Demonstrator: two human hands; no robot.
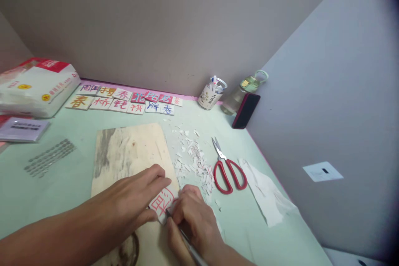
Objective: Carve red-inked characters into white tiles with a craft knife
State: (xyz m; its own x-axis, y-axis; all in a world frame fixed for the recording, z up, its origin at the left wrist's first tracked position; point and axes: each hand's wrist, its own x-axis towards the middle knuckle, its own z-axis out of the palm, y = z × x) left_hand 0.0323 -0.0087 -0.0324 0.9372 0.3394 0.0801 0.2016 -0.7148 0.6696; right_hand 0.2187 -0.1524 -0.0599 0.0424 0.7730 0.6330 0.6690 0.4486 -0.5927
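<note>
My left hand (134, 197) grips a small white card (162, 203) by its edges, thumb on one side and fingers on the other. A red character is drawn on the card, which is over a wooden board (134, 145). My right hand (198, 220) is closed around a slim metal craft knife (190, 247), held like a pen. Its dark tip meets the lower edge of the card. White paper-like scraps (193, 158) are scattered just beyond my right hand. Scissors (225, 170) with red handles lie to the right of the scraps.
Two rows of lettered cards (120, 102) lie along the back wall. A tissue pack (40, 87) stands at the left, near a sheet of grey dots (50, 158). A can (210, 95), a bottle (233, 97) and a phone (246, 111) stand back right; crumpled tissue (268, 195) lies right.
</note>
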